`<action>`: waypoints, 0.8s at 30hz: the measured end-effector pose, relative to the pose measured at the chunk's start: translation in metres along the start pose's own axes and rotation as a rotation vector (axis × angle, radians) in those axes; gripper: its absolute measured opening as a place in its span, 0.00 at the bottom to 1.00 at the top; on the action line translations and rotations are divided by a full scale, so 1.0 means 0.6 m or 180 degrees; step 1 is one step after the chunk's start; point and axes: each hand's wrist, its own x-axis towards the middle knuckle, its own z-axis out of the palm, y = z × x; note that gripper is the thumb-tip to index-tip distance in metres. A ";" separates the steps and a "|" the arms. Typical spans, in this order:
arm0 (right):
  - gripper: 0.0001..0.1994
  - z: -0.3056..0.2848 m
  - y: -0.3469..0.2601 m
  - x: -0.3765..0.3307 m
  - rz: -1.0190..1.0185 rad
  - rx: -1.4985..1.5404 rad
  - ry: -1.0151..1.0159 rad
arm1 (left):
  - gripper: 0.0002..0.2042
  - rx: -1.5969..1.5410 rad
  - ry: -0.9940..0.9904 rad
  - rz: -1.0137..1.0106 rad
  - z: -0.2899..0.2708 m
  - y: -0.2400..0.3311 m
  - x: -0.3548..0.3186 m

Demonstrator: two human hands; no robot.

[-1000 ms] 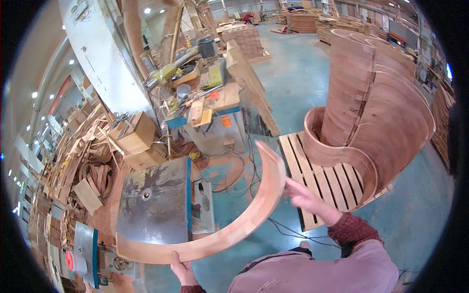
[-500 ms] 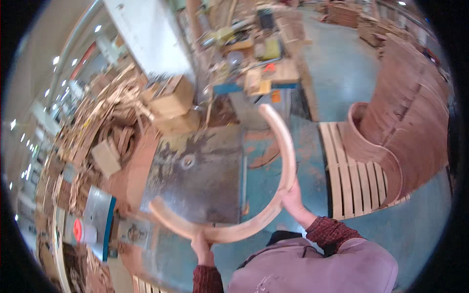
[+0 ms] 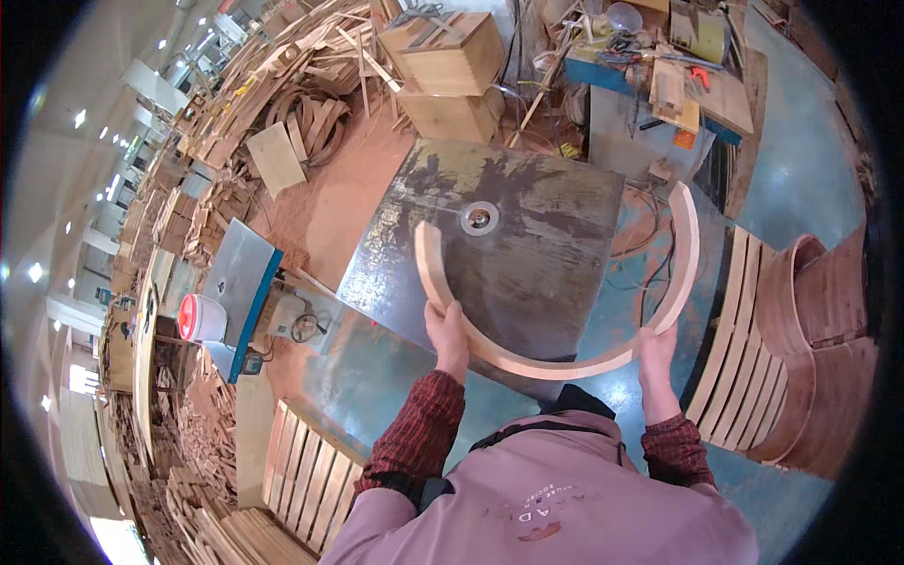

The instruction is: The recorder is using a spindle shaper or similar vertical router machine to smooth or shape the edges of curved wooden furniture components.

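A large curved wooden piece, shaped like a wide U of pale bare wood, is held up in front of me with its two ends pointing away. My left hand is wrapped round its left side, low on the curve. On the right side of the bend, my right hand grips it too. Ahead lies a flat metal machine table with a round spindle opening in its top. The wooden piece's left arm overlaps the near part of this table in the view, and I cannot tell whether they touch.
Curved brown wooden panels stand on a slatted pallet at right. A cluttered workbench is at far right. Wooden boxes and scrap piles lie far left. A white bucket with red lid sits left; another slatted pallet lies near left.
My view has swung left. The curved piece has turned level, its left end now pointing away, and sits nearer the machine table's spindle. Both hands keep their hold.
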 end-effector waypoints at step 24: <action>0.29 0.111 0.046 -0.233 0.0014 -0.0177 0.1963 | 0.28 0.0003 -0.1538 0.0151 0.011 -0.034 0.213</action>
